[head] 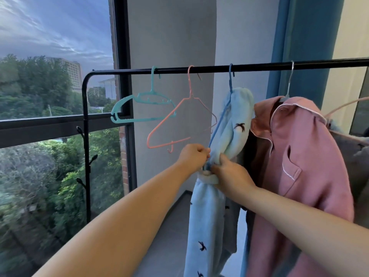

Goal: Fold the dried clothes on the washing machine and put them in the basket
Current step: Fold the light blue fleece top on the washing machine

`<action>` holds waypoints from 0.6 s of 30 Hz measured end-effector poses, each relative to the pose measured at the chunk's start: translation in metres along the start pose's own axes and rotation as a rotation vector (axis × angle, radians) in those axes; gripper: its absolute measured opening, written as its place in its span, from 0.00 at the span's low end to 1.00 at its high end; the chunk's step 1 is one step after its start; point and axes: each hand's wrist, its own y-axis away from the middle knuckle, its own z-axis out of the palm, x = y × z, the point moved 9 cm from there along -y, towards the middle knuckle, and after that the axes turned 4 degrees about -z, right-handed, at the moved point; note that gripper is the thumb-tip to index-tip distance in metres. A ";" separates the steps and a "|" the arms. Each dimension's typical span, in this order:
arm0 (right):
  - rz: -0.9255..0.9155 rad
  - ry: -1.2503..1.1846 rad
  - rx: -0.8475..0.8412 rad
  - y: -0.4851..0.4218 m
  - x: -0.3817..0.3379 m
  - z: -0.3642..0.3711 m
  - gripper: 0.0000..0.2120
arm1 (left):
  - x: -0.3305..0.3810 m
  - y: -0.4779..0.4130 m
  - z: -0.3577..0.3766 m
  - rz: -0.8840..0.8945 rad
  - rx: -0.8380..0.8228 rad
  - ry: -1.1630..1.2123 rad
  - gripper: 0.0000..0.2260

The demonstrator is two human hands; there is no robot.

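Observation:
A light blue fleece garment with small dark bird prints hangs over a blue hanger on the black rail. My left hand pinches the lower end of the blue hanger. My right hand grips the bunched blue fabric just below that end. A pink pyjama top with white piping hangs on a silver-hooked hanger to the right. No washing machine or basket is in view.
An empty teal hanger and an empty pink hanger hang on the rail to the left. A grey garment hangs at the far right. A large window fills the left; a blue curtain hangs behind.

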 end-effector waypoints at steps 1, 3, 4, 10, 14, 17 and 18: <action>0.015 0.030 -0.044 -0.002 0.010 0.008 0.14 | 0.001 0.000 -0.005 0.009 0.024 -0.004 0.17; 0.065 0.082 -0.131 -0.004 0.031 0.021 0.14 | 0.000 -0.003 -0.018 0.022 0.080 0.013 0.17; 0.095 0.081 -0.137 -0.007 0.039 0.023 0.15 | -0.001 -0.005 -0.025 0.028 0.106 0.033 0.16; 0.364 -0.088 -0.357 -0.020 0.055 0.035 0.12 | 0.014 -0.003 -0.034 0.083 0.196 0.187 0.19; 0.545 -0.236 -0.419 -0.009 0.079 0.041 0.09 | 0.022 0.008 -0.047 0.114 0.317 0.303 0.24; 0.652 -0.394 -0.448 0.002 0.087 0.051 0.20 | 0.020 0.014 -0.051 0.083 0.363 0.492 0.25; 0.664 -0.417 -0.471 0.004 0.087 0.055 0.21 | 0.019 0.016 -0.051 0.072 0.373 0.576 0.25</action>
